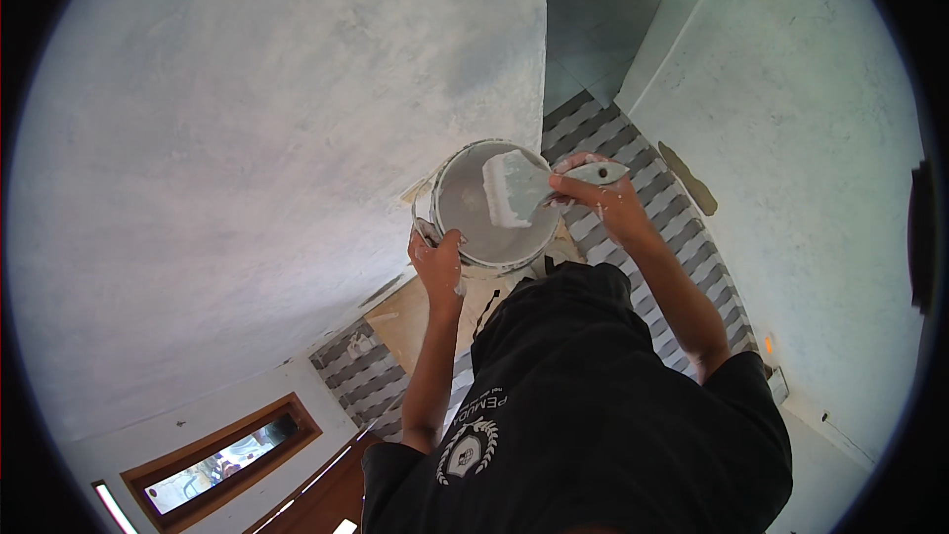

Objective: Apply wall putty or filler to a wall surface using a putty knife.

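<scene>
The left hand (438, 262) grips the heavy bucket (491, 206) by its rim, while the right hand (600, 196) grips the stiff, slippery scraper (524, 186) by its handle.

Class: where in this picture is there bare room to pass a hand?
Free: along the grey wall, left of the bucket. Crowded: over the bucket, where the left hand grips its rim and the right hand holds the putty knife.

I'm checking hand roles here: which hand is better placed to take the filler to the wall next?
Probably the right hand: it grips the loaded putty knife over the bucket. The left hand holds the bucket's rim, and the wall stands close by.
</scene>
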{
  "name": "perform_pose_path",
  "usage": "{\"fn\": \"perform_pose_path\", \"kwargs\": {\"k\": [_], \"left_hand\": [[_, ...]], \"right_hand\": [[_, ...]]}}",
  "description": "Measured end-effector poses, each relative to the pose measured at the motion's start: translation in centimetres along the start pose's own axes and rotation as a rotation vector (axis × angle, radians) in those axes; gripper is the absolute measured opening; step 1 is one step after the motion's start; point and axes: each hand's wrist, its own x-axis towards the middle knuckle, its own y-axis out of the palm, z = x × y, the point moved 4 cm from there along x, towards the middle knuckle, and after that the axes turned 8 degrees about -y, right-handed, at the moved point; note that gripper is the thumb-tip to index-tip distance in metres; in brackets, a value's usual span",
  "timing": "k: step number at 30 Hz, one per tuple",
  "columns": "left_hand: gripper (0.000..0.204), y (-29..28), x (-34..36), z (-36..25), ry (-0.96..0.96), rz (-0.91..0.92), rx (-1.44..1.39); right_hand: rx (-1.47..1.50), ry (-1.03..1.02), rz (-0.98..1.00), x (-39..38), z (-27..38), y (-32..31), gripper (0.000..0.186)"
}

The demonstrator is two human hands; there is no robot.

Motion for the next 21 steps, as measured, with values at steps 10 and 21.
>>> {"fn": "perform_pose_path", "kwargs": {"k": [10,21], "left_hand": [[0.021,0.8,-1.0,-1.8,-0.14,0.092,-0.319],[0.016,0.4,-2.3,-4.8,-0.076,0.138,-0.397]], "right_hand": [[0.144,-0.077,-0.106,-1.7,3.7,-2.0,0.019],[0.137,-0.171,-0.043,-3.1,6.6,-1.5,0.017]]}}
